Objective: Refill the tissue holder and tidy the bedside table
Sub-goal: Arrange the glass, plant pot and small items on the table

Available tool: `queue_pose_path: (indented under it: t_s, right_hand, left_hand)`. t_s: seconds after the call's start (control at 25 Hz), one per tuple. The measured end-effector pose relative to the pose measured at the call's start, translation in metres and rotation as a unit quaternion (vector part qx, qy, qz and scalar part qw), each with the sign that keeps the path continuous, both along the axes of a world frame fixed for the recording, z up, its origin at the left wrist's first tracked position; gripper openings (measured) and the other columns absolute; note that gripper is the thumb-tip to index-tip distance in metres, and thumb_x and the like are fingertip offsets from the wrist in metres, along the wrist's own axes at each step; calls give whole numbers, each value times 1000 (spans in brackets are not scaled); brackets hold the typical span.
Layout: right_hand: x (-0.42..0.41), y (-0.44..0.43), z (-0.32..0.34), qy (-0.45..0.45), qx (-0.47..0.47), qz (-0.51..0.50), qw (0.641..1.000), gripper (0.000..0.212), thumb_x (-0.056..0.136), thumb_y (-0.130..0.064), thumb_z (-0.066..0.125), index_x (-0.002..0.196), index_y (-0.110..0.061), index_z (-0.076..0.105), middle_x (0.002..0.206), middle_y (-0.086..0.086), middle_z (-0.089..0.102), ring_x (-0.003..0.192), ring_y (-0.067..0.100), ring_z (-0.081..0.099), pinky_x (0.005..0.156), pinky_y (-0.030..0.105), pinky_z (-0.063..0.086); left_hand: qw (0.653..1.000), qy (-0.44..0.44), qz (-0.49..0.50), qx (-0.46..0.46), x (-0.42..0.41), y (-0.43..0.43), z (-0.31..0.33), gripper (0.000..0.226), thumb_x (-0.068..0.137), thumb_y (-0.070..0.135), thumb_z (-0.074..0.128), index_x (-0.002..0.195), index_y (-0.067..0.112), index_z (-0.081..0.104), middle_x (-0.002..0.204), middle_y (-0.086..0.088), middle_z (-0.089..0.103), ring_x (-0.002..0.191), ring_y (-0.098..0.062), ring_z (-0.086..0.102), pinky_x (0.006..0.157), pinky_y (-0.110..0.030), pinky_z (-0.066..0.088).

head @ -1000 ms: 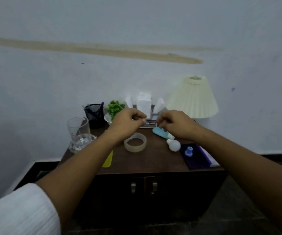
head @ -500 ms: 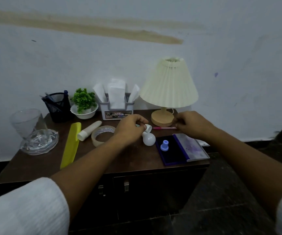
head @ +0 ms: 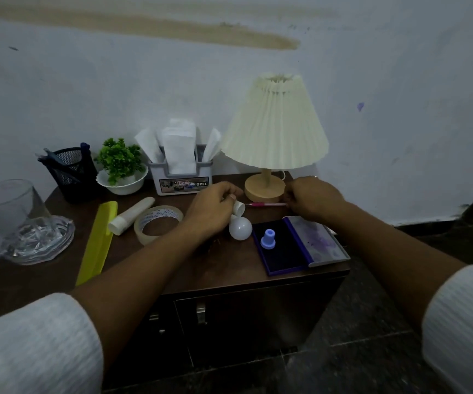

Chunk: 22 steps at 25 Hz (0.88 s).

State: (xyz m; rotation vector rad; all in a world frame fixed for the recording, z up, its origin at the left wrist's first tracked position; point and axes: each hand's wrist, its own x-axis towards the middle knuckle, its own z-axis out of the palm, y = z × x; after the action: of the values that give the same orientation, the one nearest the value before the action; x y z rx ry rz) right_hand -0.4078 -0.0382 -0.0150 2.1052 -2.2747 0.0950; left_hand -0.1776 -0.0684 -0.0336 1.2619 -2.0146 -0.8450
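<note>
2 hands over a cluttered bedside table point(head: 150, 263), tissue holder point(head: 182, 177) at the back.

The dark table stands against the wall; the pleated lamp point(head: 275, 129) is at back right, and just left of it the grey tissue holder stands upright with white tissues sticking out of the top. The left hand point(head: 215, 211) has its fingers curled around the neck of a white bulb point(head: 240, 228) that rests on the table beside an open purple ink pad point(head: 286, 251). The right hand point(head: 312, 200) is curled at the end of a pink pen point(head: 266, 204) lying in front of the lamp base; whether the fingers actually grip it I cannot tell. A tape roll point(head: 158, 223) lies left of the left hand.
</note>
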Motion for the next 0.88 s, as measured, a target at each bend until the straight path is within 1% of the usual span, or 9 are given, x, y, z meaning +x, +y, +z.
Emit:
queue_pose_path:
  t_s: [0.12,0.2,0.32,0.44,0.56,0.64,0.72,0.8,0.88]
  right_hand:
    - [5,20,12,-5,-9,-1,1000,8,96,-19,54,92,-17,60,96,8,68,82,24,63,70,36,53]
    - [10,40,22,-34,-20,-4,999,9,97,-18,51,91,-17,57,96,8,67,83,24,62,72,38,53]
    - [21,77,39,-173,-75,-18,982,12,97,-20,55,95,-18,67,93,1,69,86,19,63,76,37,54]
    - [50,107,64,-300,-124,9,946,8,96,-20,64,92,-18,70,85,-1,70,82,17,66,74,33,55]
    - [97,118,95,-423,-122,60,896,4,93,-13,69,93,-12,73,77,3,72,69,12,67,62,24,55]
    - [131,113,111,-494,-117,89,857,7,92,-6,69,98,-5,72,73,6,68,62,8,64,56,20,52]
    - [166,102,119,-571,-104,114,806,11,92,-2,68,102,-1,71,76,10,68,66,13,66,56,23,54]
    - [196,86,120,-630,-92,134,759,13,93,-2,66,106,0,71,83,15,69,72,18,68,58,27,57]
    - [226,64,119,-636,-98,148,751,14,95,-1,65,107,1,69,92,22,69,78,21,70,62,31,61]
  left_hand:
    - [1000,5,10,-9,9,11,4,24,101,21,51,113,27,70,114,8,68,107,-11,61,91,-34,51]
    - [1000,8,14,-17,18,21,11,22,99,20,53,109,29,71,111,10,69,107,-12,62,90,-34,50]
    - [999,22,15,-36,35,42,26,19,96,19,59,106,29,72,106,13,71,101,-11,63,91,-37,52]
    - [996,29,-5,-84,56,67,43,20,91,23,69,110,30,72,106,15,71,94,-3,63,88,-33,54]
    - [991,3,-31,-128,80,91,61,29,89,37,72,118,32,71,105,17,71,81,7,60,73,-20,50]
    - [989,5,-16,-146,98,98,70,22,91,39,70,111,33,75,93,17,74,76,6,62,68,-24,52]
    - [990,31,16,-136,122,100,78,15,93,34,68,104,30,77,80,13,74,70,-2,66,66,-30,55]
    - [989,51,47,-132,146,95,83,10,94,30,68,98,27,77,75,13,72,65,-3,64,64,-30,54]
    - [984,87,91,-128,172,85,84,9,93,30,69,97,28,76,82,13,73,73,-3,65,70,-33,56]
